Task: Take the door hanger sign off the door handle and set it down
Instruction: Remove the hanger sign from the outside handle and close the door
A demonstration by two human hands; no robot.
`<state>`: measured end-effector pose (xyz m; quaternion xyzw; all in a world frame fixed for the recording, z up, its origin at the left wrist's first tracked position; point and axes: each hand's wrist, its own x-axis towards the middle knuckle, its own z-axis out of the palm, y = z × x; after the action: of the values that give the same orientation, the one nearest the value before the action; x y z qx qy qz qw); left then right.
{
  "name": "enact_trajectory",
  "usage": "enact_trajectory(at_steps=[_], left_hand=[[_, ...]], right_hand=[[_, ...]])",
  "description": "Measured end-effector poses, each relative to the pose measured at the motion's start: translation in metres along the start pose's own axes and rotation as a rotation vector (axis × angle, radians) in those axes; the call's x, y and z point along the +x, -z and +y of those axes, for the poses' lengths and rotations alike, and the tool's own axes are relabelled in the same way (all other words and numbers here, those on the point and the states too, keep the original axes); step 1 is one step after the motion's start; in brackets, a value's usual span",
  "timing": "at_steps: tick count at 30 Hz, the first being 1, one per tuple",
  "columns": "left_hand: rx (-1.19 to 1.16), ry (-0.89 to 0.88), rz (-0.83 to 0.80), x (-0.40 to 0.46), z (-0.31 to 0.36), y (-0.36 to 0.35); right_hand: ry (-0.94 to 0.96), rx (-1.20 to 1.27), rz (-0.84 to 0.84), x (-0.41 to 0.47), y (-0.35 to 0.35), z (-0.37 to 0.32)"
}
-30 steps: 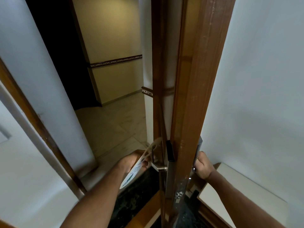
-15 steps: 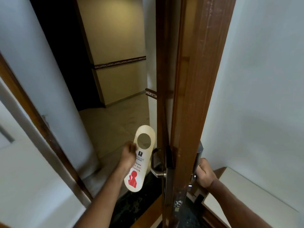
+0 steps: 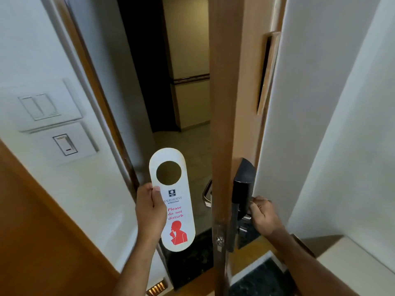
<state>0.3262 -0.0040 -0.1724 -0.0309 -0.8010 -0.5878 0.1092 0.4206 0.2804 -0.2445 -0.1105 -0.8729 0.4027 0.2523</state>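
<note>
The door hanger sign [image 3: 172, 199] was pinched upright in the left hand [image 3: 150, 212] — clear of the outer handle [image 3: 207, 194] — while the inner handle was gripped by the right hand [image 3: 264, 215], apparently steadying the door [image 3: 224, 124].

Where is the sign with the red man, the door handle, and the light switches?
sign [image 3: 173, 201], head view, on its printed middle.
inner door handle [image 3: 246, 216], head view, metal beside the right hand.
light switches [image 3: 40, 106], head view, on the double rocker.

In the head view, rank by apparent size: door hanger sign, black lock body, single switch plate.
1. Door hanger sign, clearly largest.
2. Black lock body and single switch plate: look similar, and the door edge hides part of the lock, so I won't rank them.
</note>
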Motion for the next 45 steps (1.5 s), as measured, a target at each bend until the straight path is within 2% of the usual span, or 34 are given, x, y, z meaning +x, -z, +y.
enact_trajectory(at_steps=[3,7,16,21,25,28,37,38,41,45], left_hand=[[-0.007,-0.01,0.121,-0.002,-0.003,0.028],[0.014,-0.003,0.236,-0.007,-0.005,0.051],[0.058,-0.024,0.319,-0.017,0.008,0.052],[0.069,-0.004,0.372,-0.008,0.008,0.036],[0.078,0.004,0.381,0.013,0.003,0.026],[0.117,-0.062,0.37,0.037,0.0,0.017],[0.017,-0.115,0.316,0.122,-0.011,0.003],[0.008,-0.118,0.31,0.13,-0.012,0.002],[-0.023,-0.087,0.28,0.149,-0.019,-0.002],[-0.042,-0.058,0.254,0.168,-0.026,-0.006]], right_hand=[[0.08,-0.011,-0.034,0.013,-0.02,-0.011],[0.067,-0.053,-0.065,0.029,-0.049,-0.022],[0.189,-0.166,-0.066,0.071,-0.106,-0.059],[0.168,-0.119,-0.241,0.097,-0.135,-0.069],[0.211,-0.024,-0.234,0.114,-0.156,-0.075],[0.239,-0.012,-0.215,0.126,-0.171,-0.081],[0.153,0.094,-0.147,0.164,-0.221,-0.092],[0.184,0.088,-0.136,0.169,-0.225,-0.094],[0.495,-0.098,-0.125,0.178,-0.233,-0.095],[0.558,-0.167,-0.129,0.198,-0.248,-0.098]])
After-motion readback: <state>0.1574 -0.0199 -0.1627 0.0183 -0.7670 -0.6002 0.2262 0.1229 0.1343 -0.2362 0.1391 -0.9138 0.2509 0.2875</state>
